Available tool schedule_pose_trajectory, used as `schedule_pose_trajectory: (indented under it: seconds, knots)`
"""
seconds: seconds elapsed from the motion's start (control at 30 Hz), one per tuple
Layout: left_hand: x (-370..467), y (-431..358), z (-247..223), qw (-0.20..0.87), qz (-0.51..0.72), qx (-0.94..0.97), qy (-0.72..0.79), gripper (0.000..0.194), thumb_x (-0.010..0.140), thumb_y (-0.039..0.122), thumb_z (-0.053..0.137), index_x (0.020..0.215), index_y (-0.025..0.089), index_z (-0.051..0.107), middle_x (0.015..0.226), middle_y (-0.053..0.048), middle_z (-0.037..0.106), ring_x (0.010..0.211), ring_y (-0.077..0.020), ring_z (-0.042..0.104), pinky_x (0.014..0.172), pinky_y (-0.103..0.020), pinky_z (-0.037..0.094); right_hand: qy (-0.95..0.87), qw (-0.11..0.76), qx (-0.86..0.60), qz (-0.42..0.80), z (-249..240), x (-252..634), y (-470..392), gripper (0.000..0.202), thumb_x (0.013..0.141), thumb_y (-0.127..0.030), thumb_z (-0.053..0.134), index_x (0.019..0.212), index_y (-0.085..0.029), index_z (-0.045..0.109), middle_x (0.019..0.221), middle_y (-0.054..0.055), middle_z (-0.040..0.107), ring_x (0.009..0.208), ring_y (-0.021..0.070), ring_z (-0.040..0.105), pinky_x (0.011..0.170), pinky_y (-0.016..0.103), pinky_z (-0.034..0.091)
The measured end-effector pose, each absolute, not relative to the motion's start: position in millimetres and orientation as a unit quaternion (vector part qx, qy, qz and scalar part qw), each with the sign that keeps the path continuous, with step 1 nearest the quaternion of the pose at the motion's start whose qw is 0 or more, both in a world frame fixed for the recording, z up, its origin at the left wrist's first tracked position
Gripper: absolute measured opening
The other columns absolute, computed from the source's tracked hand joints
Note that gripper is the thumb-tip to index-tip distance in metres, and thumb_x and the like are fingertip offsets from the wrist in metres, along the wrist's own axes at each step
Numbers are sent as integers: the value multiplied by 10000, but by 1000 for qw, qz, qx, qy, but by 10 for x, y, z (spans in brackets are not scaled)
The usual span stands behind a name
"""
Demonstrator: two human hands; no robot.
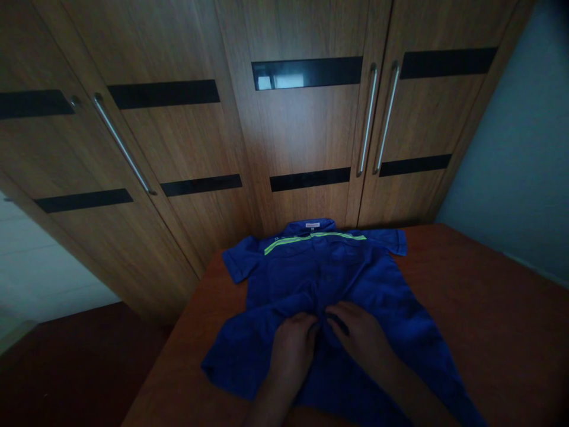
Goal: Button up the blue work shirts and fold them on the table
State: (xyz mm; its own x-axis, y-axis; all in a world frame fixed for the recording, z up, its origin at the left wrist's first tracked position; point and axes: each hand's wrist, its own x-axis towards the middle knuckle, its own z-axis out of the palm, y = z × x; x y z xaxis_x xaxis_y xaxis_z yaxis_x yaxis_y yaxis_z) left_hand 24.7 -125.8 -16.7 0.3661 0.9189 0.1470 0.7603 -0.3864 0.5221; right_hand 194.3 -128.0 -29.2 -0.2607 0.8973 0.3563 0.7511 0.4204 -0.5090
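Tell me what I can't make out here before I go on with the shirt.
Head view, dim light:
- The shirt front where the left hand and right hand meet: the fingers cover it, so any buttons and the grip are hidden.
- The shirt's lower right hem: cut off by the bottom edge.
- The collar label: too small to read.
- The table near edge: outside the frame.

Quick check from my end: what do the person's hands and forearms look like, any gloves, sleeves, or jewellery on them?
Both the left hand and the right hand are bare, with no gloves. The forearms show no sleeves as far as the frame's bottom edge. No watch, ring or bracelet can be seen, though the dim light makes small items hard to rule out.
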Motion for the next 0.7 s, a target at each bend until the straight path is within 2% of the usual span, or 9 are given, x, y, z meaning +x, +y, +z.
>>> schedule_pose_trajectory:
  seconds: [0.07,0.2,0.4,0.5,0.7]
  knots:
    - [255,-1272,-165,181,209,808,521,313,859,85,388,874,196,680,869,-54,687,821,-191,649,736,-283,472,-797,308,-508,110,-311,1917,-1289,236,883,-146,488,1032,-225,652,982,38,676,904,178,625,828,308,482]
    - [265,-1280,-178,164,206,813,520,326,823,28,375,781,186,658,802,-51,674,762,-184,646,670,-266,455,-809,301,-498,82,-305,1865,-1328,209,889,-151,478,945,-227,665,909,31,668,858,177,616,810,314,481]
    - [257,-1274,-188,176,223,811,512,299,843,55,386,765,182,645,795,-48,670,758,-182,644,674,-263,458,-808,280,-517,38,-279,1819,-1334,241,870,-113,450,879,-224,664,822,32,650,810,176,606,745,302,471]
    - [251,-1276,-171,194,233,810,502,298,848,69,402,810,193,670,820,-42,678,779,-182,646,699,-266,472,-799,292,-523,47,-283,1830,-1299,230,840,-98,467,864,-218,662,839,31,653,819,171,611,755,292,475]
    - [188,-1265,-72,221,315,789,479,353,897,127,395,1050,257,685,941,-33,699,874,-168,651,802,-280,495,-770,329,-544,50,-269,1986,-1173,234,842,-127,453,930,-211,653,887,39,670,829,171,635,761,289,493]
